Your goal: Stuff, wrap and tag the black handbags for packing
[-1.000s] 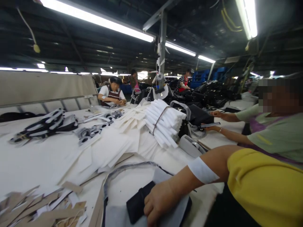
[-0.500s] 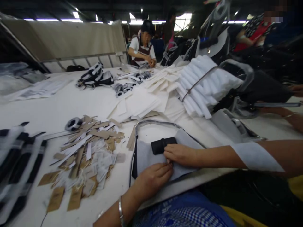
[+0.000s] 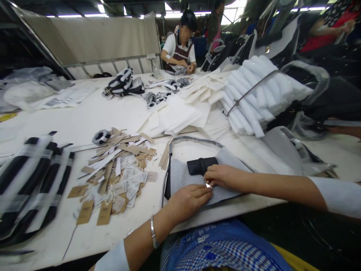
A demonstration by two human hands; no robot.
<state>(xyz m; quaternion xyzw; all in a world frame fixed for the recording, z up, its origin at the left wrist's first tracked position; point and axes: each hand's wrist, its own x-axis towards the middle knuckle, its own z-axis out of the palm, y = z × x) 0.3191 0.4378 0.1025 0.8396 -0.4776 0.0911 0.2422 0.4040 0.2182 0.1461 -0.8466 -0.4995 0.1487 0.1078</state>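
Note:
A grey bag (image 3: 180,177) lies flat at the table's near edge, with a black strap piece (image 3: 201,165) on top of it. My left hand (image 3: 187,199) rests on the grey fabric, fingers curled and pinching at a small metal fitting (image 3: 208,184). My right hand (image 3: 222,176) comes in from the right and pinches the same fitting, just below the black strap piece. A bangle is on my left wrist. A white band wraps my right forearm.
A heap of brown and white paper tags (image 3: 115,173) lies left of the bag. Black straps in plastic (image 3: 31,180) fill the far left. White folded sheets (image 3: 180,113) and a tied white bundle (image 3: 254,94) sit behind. A seated person (image 3: 180,49) works at the far end.
The view has swung down from the room to the table. My left hand has come in and joined my right on the grey bag, and both have closed on the small metal fitting.

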